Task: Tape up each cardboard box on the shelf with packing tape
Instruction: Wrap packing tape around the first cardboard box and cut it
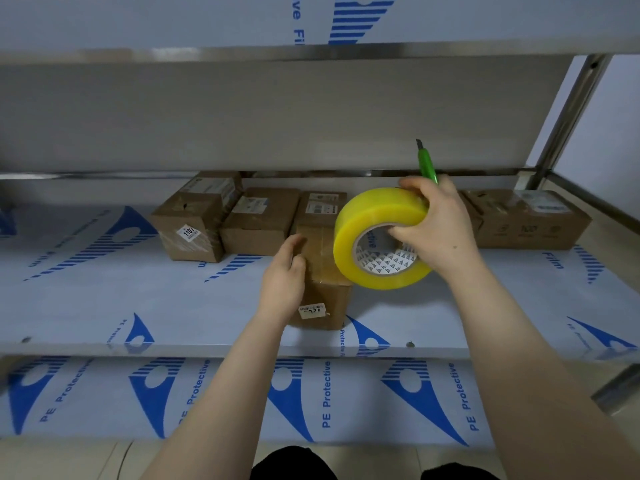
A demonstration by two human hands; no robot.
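A small cardboard box [325, 299] stands near the front of the middle shelf [104, 306], with clear tape over its top. My left hand [284, 275] presses against its left side with the fingers on the top edge. My right hand [436, 223] grips a big yellow roll of packing tape [367, 230] just right of the box, thumb through the core. The same hand also holds a green utility knife [426, 164] that sticks up behind the roll.
Three more cardboard boxes [194, 223] [259, 220] [320, 206] stand in a row at the back of the shelf. Another box [526, 220] sits at the back right. A metal upright [568, 116] rises on the right. A lower shelf [207, 400] lies below.
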